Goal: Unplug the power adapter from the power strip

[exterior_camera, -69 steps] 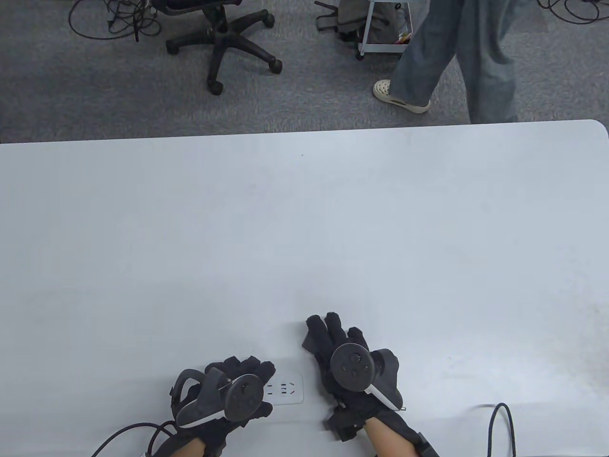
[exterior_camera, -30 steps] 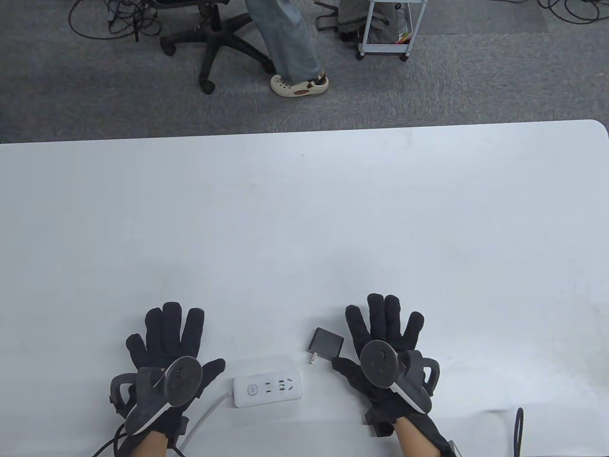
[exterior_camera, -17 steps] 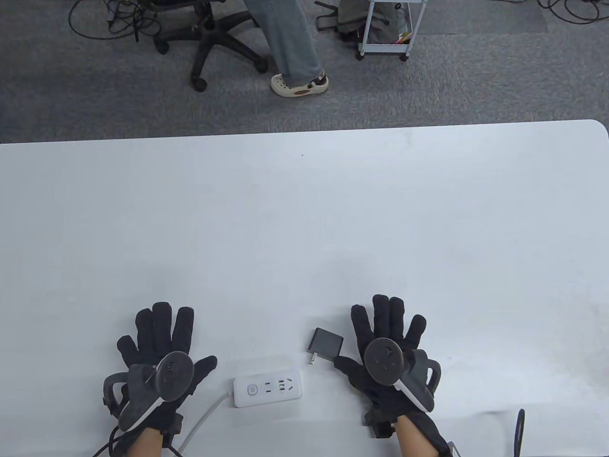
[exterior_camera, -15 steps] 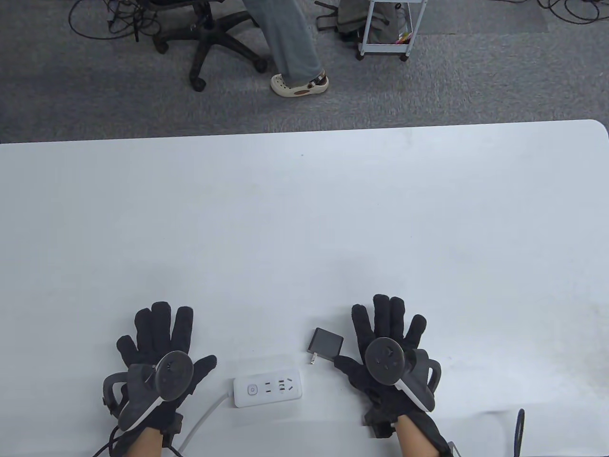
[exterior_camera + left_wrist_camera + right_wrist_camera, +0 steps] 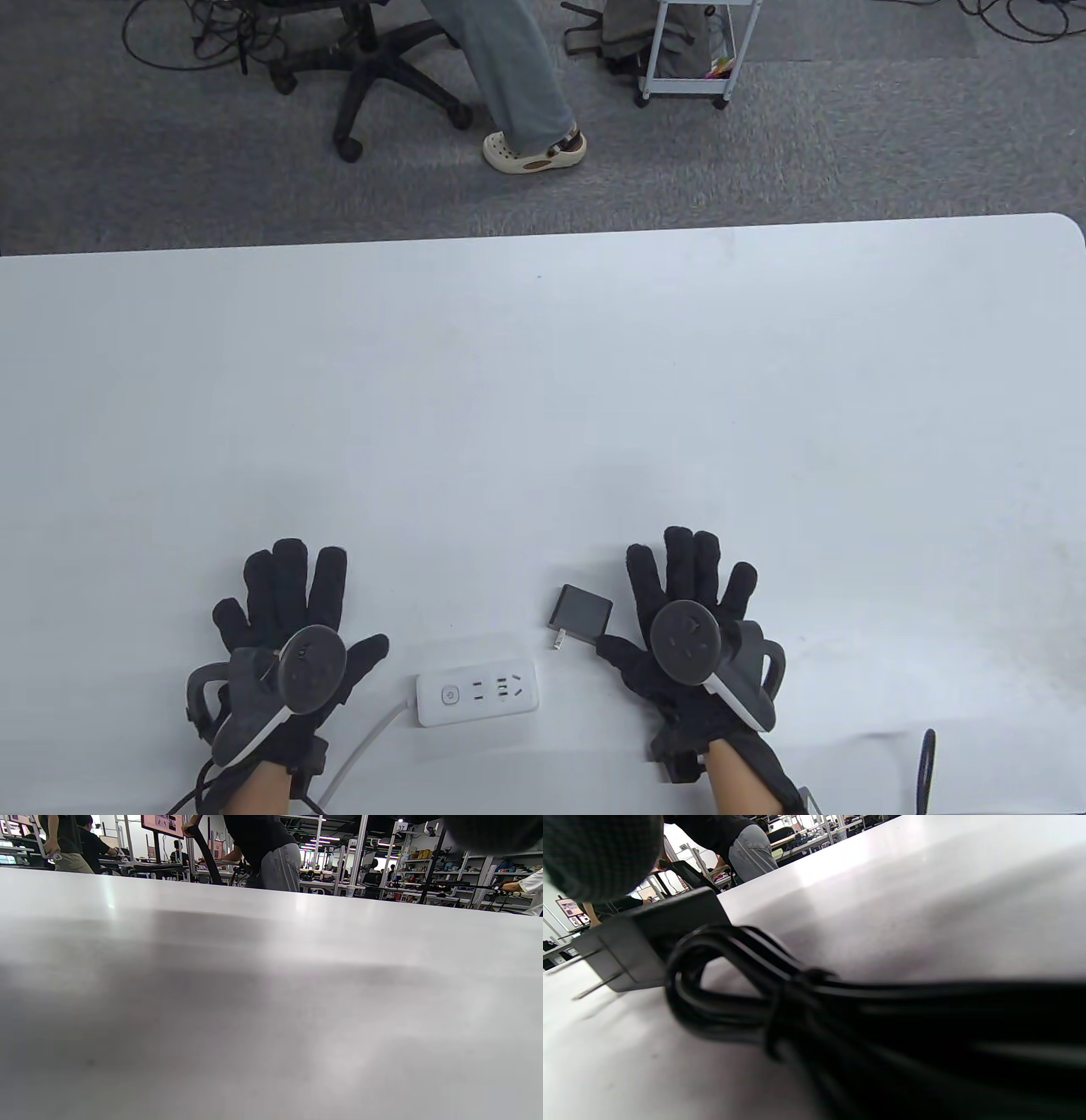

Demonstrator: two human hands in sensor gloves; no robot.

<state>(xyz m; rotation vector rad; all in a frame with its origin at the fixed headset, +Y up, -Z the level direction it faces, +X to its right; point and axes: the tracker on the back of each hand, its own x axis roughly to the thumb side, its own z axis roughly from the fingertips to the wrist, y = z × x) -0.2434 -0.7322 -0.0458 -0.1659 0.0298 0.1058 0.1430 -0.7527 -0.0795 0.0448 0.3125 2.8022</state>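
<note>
A white power strip (image 5: pixel 477 698) lies flat near the table's front edge, its sockets bare. The dark power adapter (image 5: pixel 581 613) lies on the table just right of it, unplugged, its two prongs pointing toward the strip. In the right wrist view the adapter (image 5: pixel 649 942) lies beside its bundled black cord (image 5: pixel 806 1005). My left hand (image 5: pixel 288 628) rests flat on the table left of the strip, fingers spread. My right hand (image 5: pixel 691 611) rests flat right of the adapter, fingers spread, its thumb close to the adapter. Neither hand holds anything.
The strip's white cable (image 5: pixel 365 747) runs off the front edge by my left wrist. A black cable (image 5: pixel 926 764) loops at the front right. Beyond the far edge, a person (image 5: pixel 517 76) stands by an office chair (image 5: pixel 373 68) and a small cart (image 5: pixel 687 51).
Earlier my right hand gripped the adapter beside the strip while my left hand covered the strip. Both hands have since let go, moved apart and lie flat. The person behind walked left.
</note>
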